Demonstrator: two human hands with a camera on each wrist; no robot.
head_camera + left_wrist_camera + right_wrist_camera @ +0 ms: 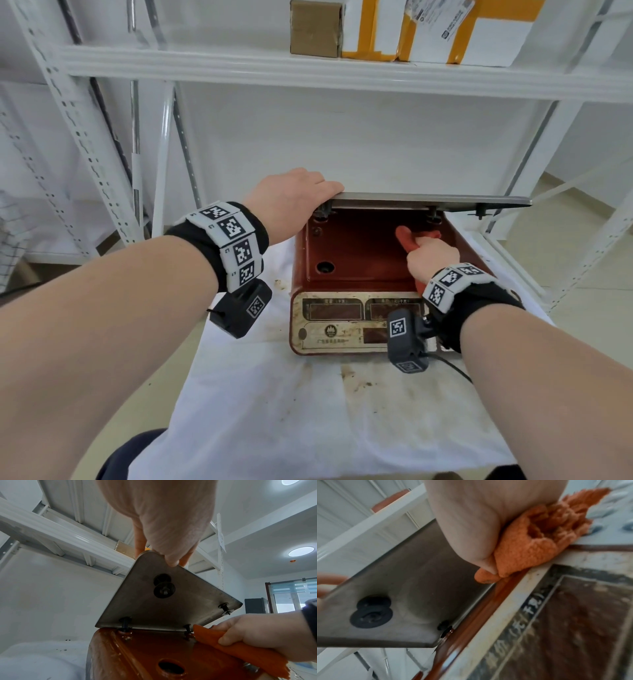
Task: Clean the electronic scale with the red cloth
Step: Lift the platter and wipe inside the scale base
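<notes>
An old red electronic scale (342, 260) with a grimy display panel (346, 322) sits on a stained white cloth. Its steel weighing plate (428, 198) is tilted up at the front, hinged on the back pegs. My left hand (291, 198) pinches the plate's near left corner (150, 555) and holds it raised. My right hand (431, 257) grips the bunched red cloth (407, 240) and presses it onto the scale's red top under the plate, toward the right rear. The left wrist view shows the plate's underside (154, 608) with black pegs and the red cloth (240, 645).
A white metal shelf rack (308, 68) surrounds the scale, with cardboard and yellow parcels (394, 31) on the shelf above. The stained white cloth (308, 411) covers the shelf surface in front. A round hole (324, 266) opens in the scale's top at the left.
</notes>
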